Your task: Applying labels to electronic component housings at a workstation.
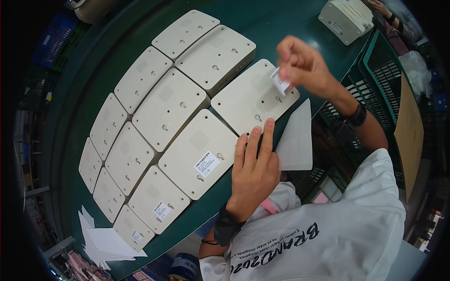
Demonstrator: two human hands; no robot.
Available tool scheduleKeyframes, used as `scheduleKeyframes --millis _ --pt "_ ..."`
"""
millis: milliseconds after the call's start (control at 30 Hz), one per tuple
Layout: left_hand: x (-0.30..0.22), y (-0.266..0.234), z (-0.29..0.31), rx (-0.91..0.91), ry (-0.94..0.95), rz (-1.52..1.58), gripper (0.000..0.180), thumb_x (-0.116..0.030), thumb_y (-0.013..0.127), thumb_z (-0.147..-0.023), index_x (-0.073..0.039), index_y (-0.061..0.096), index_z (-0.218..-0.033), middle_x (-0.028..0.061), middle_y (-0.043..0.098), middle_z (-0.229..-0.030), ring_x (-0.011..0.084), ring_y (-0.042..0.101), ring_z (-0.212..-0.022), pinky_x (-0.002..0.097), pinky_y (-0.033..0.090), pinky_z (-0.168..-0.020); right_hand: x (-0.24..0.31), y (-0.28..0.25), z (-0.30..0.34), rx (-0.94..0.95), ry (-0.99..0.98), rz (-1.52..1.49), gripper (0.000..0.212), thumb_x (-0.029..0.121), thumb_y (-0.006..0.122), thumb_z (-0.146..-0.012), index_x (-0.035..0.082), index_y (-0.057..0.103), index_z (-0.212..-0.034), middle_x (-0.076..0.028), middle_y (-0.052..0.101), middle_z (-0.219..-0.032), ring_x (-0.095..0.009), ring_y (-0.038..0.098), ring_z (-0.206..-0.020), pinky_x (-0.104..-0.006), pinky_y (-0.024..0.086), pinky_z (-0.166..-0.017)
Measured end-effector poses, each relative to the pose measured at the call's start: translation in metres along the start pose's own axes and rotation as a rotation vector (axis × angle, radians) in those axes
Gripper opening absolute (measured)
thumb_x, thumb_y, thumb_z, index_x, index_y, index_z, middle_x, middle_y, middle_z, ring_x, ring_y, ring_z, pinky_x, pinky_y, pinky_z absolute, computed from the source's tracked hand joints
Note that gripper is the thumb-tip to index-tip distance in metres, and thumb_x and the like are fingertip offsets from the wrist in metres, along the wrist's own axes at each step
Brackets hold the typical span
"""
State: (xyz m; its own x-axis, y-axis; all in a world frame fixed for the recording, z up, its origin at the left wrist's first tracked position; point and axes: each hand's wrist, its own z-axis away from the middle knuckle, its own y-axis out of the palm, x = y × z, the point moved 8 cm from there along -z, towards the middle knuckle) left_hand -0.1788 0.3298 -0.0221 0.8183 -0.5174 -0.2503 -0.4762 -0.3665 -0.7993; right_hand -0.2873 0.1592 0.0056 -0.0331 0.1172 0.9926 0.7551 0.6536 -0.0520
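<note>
Here, on the green table [281, 23], we have pale, flat casings set out in three rows of four, their backs facing up. Our right hand [307, 72] is above the last casing [248, 100] of the row nearest us, at that row's right end. Its grip is closed on a small white label [281, 84], pinched between thumb and fingers, and the label stands tilted over the casing's far right part; we cannot tell whether its lower edge touches the surface. Our left hand [255, 175] lies flat with its fingers stretched out, fingertips resting on the near edge of the same casing; that grip is open and holds nothing.

This casing bears round screw holes, keyhole slots and a patch of fine perforations. Just beside it on the left, a neighbouring casing [183, 159] in our row carries a printed white label [206, 164], and the two further left carry labels as well. Between the casing and our body we see a white sheet [300, 150] with faint lines. Loose white papers [103, 241] lie overlapping at the table's left end, and another pale casing [342, 23] stands at the far right, near green slotted crates [377, 84].
</note>
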Motion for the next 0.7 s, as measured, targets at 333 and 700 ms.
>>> scheduleKeyframes --millis 333,700 --pt "-0.004 -0.005 -0.003 0.071 0.029 -0.026 0.007 -0.005 0.062 -0.078 -0.002 0.059 -0.073 0.0161 0.06 -0.141 0.0351 0.057 -0.126 0.0484 0.045 -0.106 0.003 0.007 0.012 -0.026 0.127 0.181 0.027 0.01 0.074 -0.092 0.003 0.057 -0.112 0.004 0.061 -0.073 -0.001 0.057 -0.066 -0.015 0.041 -0.059" --pt "0.005 -0.018 -0.014 0.138 0.042 0.015 0.01 -0.006 0.062 -0.088 -0.001 0.067 -0.094 0.0207 0.062 -0.134 0.0357 0.058 -0.127 0.0482 0.046 -0.106 -0.001 0.03 0.009 0.017 0.105 0.455 0.025 0.01 0.08 -0.087 0.003 0.06 -0.101 0.006 0.051 -0.063 -0.001 0.039 -0.055 -0.0222 0.03 -0.049"
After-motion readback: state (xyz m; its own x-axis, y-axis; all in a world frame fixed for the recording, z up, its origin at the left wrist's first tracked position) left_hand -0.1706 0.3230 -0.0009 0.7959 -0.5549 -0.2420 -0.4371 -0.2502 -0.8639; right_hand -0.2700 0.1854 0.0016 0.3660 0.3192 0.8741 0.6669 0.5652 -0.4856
